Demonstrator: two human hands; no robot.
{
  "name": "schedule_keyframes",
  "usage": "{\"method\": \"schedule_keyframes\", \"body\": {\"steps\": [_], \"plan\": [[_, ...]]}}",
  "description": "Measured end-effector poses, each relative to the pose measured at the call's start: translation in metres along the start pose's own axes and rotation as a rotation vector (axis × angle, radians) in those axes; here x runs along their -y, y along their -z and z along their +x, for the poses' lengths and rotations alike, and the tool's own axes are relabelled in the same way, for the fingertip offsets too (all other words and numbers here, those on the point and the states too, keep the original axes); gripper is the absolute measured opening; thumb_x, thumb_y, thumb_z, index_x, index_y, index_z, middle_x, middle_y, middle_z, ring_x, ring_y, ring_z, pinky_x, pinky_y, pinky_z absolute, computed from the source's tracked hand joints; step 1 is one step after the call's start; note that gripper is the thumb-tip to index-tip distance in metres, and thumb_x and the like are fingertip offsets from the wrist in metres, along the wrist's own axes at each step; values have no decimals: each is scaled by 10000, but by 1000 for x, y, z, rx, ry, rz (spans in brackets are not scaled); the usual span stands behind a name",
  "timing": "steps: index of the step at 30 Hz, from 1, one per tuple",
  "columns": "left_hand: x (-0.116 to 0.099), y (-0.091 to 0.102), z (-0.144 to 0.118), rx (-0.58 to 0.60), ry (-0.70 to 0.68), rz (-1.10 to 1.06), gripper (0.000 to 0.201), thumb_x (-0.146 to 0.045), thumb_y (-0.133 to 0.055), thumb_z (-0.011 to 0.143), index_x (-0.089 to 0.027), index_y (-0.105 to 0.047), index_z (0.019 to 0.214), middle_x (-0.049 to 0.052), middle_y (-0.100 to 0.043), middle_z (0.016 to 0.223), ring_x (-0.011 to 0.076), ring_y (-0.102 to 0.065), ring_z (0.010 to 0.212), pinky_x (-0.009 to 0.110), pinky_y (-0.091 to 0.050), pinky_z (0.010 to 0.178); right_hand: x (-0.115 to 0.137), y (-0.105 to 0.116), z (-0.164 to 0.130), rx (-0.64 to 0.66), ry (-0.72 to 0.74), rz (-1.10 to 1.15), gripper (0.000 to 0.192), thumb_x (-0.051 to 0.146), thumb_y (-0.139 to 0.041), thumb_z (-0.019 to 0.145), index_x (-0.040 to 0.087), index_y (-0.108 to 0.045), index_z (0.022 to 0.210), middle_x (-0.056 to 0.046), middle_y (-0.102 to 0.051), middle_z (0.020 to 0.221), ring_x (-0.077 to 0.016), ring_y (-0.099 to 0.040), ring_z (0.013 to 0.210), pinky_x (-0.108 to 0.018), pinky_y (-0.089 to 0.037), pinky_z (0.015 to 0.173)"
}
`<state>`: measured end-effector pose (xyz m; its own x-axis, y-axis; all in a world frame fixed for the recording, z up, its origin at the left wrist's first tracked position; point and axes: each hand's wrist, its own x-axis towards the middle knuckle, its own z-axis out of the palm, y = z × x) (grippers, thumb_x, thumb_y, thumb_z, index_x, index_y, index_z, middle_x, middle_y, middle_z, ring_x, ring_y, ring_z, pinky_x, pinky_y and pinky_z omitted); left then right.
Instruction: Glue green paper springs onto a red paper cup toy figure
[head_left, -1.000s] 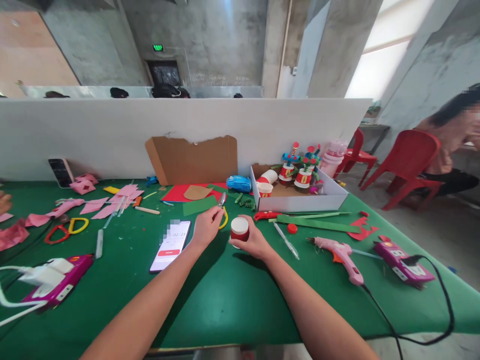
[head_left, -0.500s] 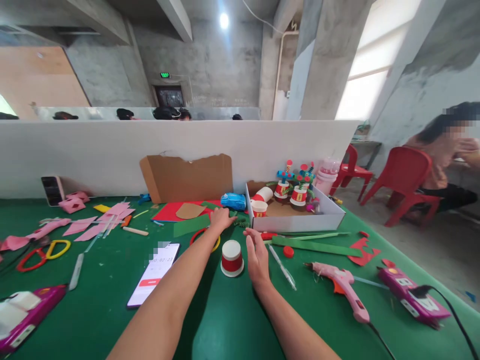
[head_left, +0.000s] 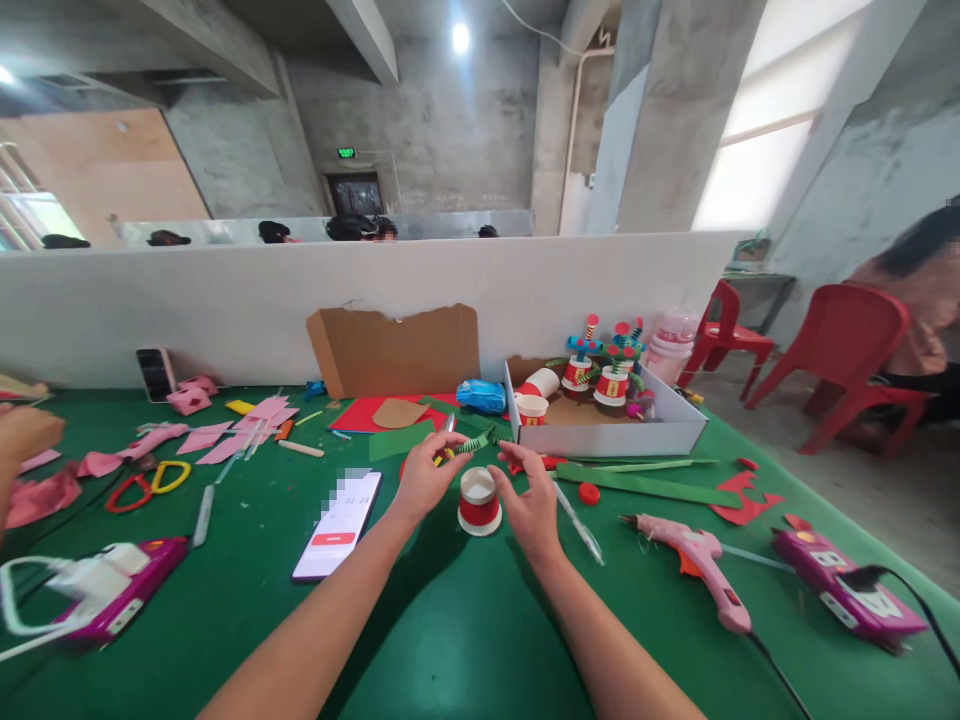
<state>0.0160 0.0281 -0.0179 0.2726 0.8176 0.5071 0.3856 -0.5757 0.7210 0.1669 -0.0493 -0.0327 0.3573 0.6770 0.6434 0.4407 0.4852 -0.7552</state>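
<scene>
the strip (head_left: 474,444) is green and pleated, the cup (head_left: 479,514) red-and-white.

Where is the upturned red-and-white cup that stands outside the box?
In the head view, the cup stands mid-picture on the green table, between the left hand and right hand, right of the lit phone.

Site: craft workshop. Evidence: bare concrete wall (head_left: 465,130), ceiling beam (head_left: 367,40), lit green sign (head_left: 346,153); white partition (head_left: 390,275), heads (head_left: 350,227) visible beyond; green tabletop (head_left: 442,620) bearing glue gun (head_left: 701,560), scissors (head_left: 154,481), paper scraps (head_left: 262,413), power strip (head_left: 844,588); red chair (head_left: 851,330), seated person (head_left: 915,295) at right.
</scene>
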Motion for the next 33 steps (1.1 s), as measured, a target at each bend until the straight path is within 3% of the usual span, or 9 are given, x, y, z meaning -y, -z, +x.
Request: {"method": "schedule_keyframes", "body": {"steps": [3,7,11,14,19,22,33], "plan": [[-4,7,-23,-113,-150,-7,129,-310,-606,863,-216,-674,921,32,-681,898,168,-609,810,293,-504,751,8,3,0,69,40,6,333,339,-666,825,225,-649,1137,-63,-680,926,-214,-627,867,-365,-510,821],[-6,9,-31,-148,-385,89,113,-276,-587,892,-210,-666,937,49,-690,882,196,-596,870,342,-490,801,10,4,1,144,31,14,347,342,-693,800,240,-668,1131,-47,-689,891,-205,-629,822,-353,-515,795],[-7,9,-32,-190,-463,160,104,-220,-581,893,-205,-664,953,55,-678,867,199,-579,860,355,-485,800,9,2,0,203,-6,39,237,341,-694,789,240,-725,1001,-38,-699,846,-196,-625,787,-340,-504,780],[-7,8,-33,-189,-430,108,103,-213,-594,880,-210,-663,956,54,-666,875,196,-587,877,349,-493,811,7,1,1,218,-62,76,185,339,-668,794,237,-745,928,-27,-693,789,-189,-622,757,-332,-497,774],[-5,7,-33,-117,-137,-144,280,-292,-664,820,-214,-612,1084,54,-668,976,178,-626,881,318,-520,801,0,1,4,196,-250,191,230,356,-678,760,221,-741,935,-34,-716,827,-201,-637,793,-342,-498,788],[-3,8,-33,-53,-28,-249,354,-328,-707,770,-213,-607,1090,42,-671,948,175,-627,877,319,-518,817,-2,1,4,202,-351,302,251,362,-690,748,218,-732,949,-37,-727,870,-203,-646,820,-343,-505,791],[-5,8,-31,-80,-9,-322,209,-352,-687,777,-200,-649,915,36,-677,892,165,-621,813,309,-511,787,-3,0,4,220,-356,346,273,357,-702,743,224,-727,980,-37,-721,894,-204,-647,847,-352,-520,783]]}}
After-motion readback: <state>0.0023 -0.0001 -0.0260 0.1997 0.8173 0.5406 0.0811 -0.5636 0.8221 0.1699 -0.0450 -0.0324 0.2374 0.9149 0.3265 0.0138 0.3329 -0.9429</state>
